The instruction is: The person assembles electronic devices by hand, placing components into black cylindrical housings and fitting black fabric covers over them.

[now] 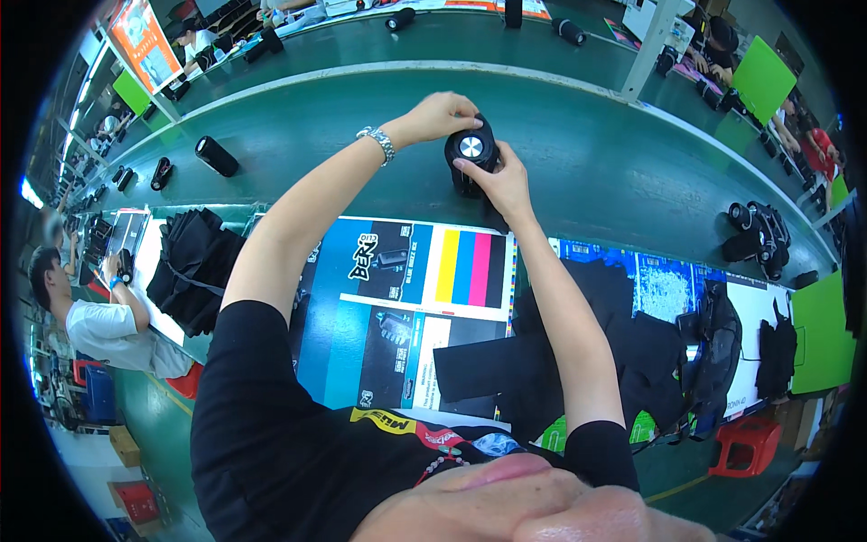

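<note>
A black cylindrical portable speaker point(466, 167) stands at the far side of the bench, over the green belt, with the silver disc of its round end facing up. My left hand point(441, 116) reaches to its far left rim, thumb and fingers closed there; what the fingertips pinch is hard to make out. From the right, my right hand point(506, 185) grips the side of the speaker, its thumb lying near the silver disc. The lower body of the speaker is partly hidden behind my right hand.
Printed colour sheets point(384, 262) cover the bench before me. Black fabric pieces point(578, 312) lie at right, a dark stack point(194, 262) at left. The green belt point(316, 126) carries a speaker point(217, 155) and a speaker cluster point(759, 237). A co-worker point(108, 330) sits left.
</note>
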The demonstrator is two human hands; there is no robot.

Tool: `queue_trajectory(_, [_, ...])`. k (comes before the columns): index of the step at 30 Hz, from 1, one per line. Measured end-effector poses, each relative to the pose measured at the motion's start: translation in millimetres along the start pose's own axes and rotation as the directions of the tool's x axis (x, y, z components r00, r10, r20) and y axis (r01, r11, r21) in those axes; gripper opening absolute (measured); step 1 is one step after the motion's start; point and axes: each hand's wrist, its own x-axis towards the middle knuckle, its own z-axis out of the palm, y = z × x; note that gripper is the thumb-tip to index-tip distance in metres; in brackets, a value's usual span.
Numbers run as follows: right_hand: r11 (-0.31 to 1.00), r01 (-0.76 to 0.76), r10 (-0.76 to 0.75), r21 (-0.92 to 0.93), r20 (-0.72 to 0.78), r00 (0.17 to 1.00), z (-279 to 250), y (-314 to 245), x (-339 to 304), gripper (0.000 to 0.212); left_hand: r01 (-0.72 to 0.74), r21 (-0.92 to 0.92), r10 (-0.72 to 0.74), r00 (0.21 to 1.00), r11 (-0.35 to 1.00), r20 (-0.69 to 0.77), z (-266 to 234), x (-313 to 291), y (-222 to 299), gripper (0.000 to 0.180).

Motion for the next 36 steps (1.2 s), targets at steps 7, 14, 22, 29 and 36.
queue_trajectory(7, [0.995,-0.089,0.089,0.048,0.003,0.996,-23.0,15.1,16.4,0.048,-0.377,0.509,0.501,0.856,0.774,-0.127,6.8,-3.2,52.1,0.021])
queue_trajectory(14, [0.994,-0.1,0.102,-0.035,0.068,0.992,-32.2,2.1,18.8,0.058,-0.33,0.3,0.399,0.892,0.895,-0.21,11.6,-10.6,41.4,0.02])
queue_trajectory(22, [0.864,0.091,0.04,-0.495,0.247,0.968,-89.1,11.1,0.4,0.066,-0.255,0.01,0.232,0.861,0.967,-0.452,29.1,-10.1,54.9,0.026])
queue_trajectory(29, [0.912,-0.286,0.324,-0.293,0.089,0.942,-101.8,48.7,50.8,0.042,-0.041,-0.954,-0.484,0.855,0.298,-0.188,60.0,5.1,8.7,0.047])
queue_trajectory(36, [0.901,-0.314,0.378,0.298,-0.188,0.906,-39.4,52.1,91.7,0.042,-0.123,-0.974,-0.627,0.748,0.191,-0.217,135.1,28.0,48.4,0.053])
